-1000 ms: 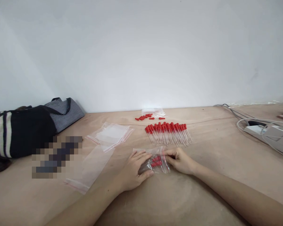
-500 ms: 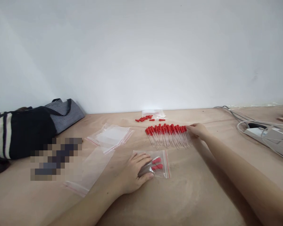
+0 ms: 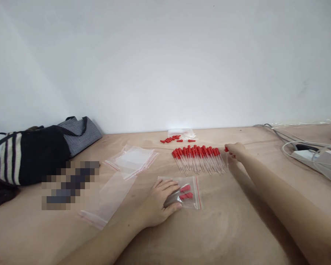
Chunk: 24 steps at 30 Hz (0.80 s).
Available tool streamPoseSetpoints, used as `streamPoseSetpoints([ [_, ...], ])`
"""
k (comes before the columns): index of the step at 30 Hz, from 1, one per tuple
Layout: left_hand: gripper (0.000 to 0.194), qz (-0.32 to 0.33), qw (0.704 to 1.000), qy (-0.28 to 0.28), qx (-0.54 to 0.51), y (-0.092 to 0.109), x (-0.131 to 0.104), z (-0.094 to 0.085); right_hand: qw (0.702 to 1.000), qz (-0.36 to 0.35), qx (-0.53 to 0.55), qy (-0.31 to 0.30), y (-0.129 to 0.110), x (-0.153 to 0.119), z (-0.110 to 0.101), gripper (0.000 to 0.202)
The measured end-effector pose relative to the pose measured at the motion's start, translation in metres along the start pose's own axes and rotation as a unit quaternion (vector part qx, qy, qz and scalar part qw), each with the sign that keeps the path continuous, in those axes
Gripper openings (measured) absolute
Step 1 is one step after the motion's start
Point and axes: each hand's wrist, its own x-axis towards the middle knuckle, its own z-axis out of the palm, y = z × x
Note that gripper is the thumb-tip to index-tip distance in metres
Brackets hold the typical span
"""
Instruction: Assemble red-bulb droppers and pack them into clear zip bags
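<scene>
In the head view, the person's two hands are well apart over the wooden tabletop. The left forearm enters from the lower left, and the left hand lies palm down, its four fingers extended forward and to the right, the thumb spread away from them. It rests on a clear zip-seal bag, covering the bag's left part; the grip is flat and unclenched. Two red bulbs show inside the bag, whose red-lined edge faces right. The right arm reaches in from the lower right, extended further forward, and the right hand is just beyond the right end of a row of red-bulbed droppers. Its thumb and fingers are pinched together on a red-bulbed dropper, the bulb visible at the fingertips. More red shows under the fingers; whether this is a second piece cannot be told. The row lies forward of the bag, bulbs toward the wall. Loose red bulbs lie behind it.
</scene>
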Motion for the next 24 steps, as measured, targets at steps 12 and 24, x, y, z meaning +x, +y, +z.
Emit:
streamPoseSetpoints([
  [12, 0.043, -0.004, 1.000, 0.011, 0.001, 0.000, 0.001, 0.001, 0.921, -0.002, 0.381, -0.079, -0.017, -0.125, -0.004, 0.030],
  [24, 0.045, -0.016, 1.000, -0.002, 0.005, 0.001, 0.002, 0.001, 0.900, 0.060, 0.394, -0.177, -0.035, -0.178, 0.021, 0.039],
])
